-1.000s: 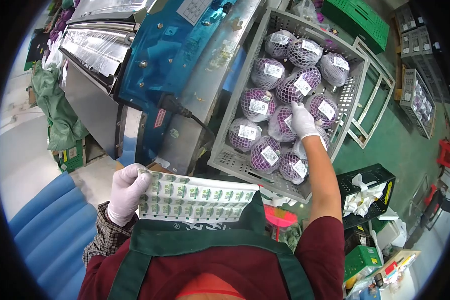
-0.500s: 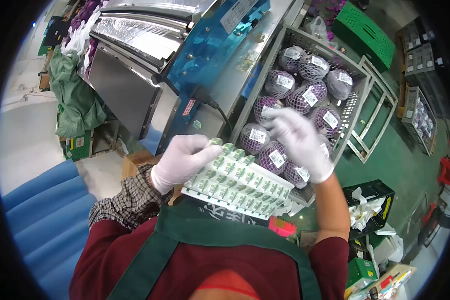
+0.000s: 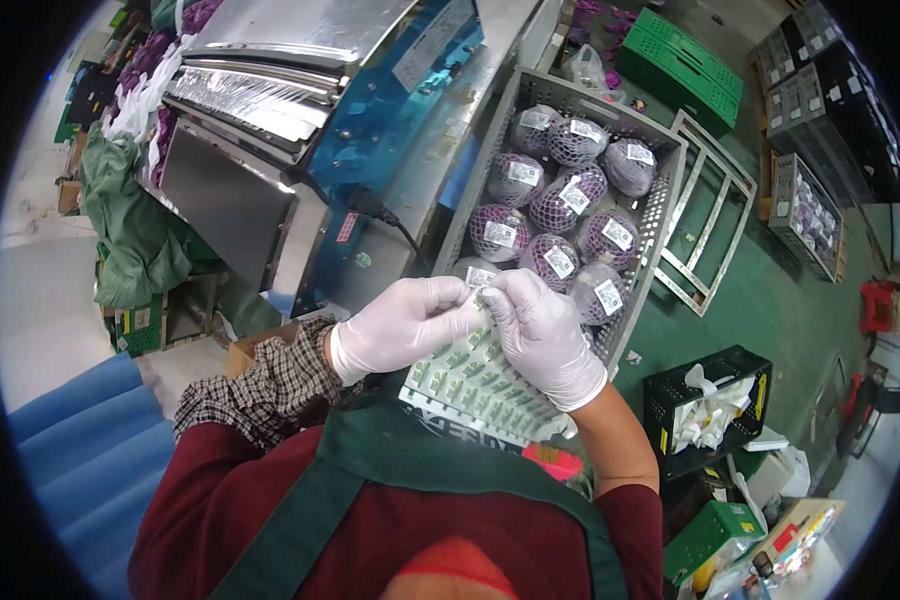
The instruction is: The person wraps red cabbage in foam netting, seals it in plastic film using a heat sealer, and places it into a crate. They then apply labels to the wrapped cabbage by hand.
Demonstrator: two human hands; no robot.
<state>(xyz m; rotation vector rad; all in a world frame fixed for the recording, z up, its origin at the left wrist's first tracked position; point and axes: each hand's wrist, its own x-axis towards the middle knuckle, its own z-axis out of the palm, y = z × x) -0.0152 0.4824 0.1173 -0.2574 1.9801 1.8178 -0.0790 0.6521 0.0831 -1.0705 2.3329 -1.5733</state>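
Note:
My left hand (image 3: 405,325), in a white glove, is closed on the upper edge of a sticker sheet (image 3: 450,385) with rows of small green-and-white labels. My right hand (image 3: 550,340), also gloved, pinches at the same edge, its fingertips meeting those of my left hand. What lies between the right fingertips is too small to make out. The right hand covers part of the sheet. Just beyond both hands is a grey crate (image 3: 655,240) of purple cabbages (image 3: 568,198) in mesh nets, with white printed labels on them. The nearest cabbages are partly hidden by my hands.
At the left stands a metal and blue machine (image 3: 370,130) with a black cable. A green crate (image 3: 680,65) and a metal frame (image 3: 705,235) lie on the floor beyond. A black crate (image 3: 660,410) with white scraps is at the right, a blue padded surface (image 3: 90,450) at lower left.
My right hand has come down from above the cabbages to the sheet's upper edge, its fingers closing there. My left hand has moved slightly right, and the view has shifted.

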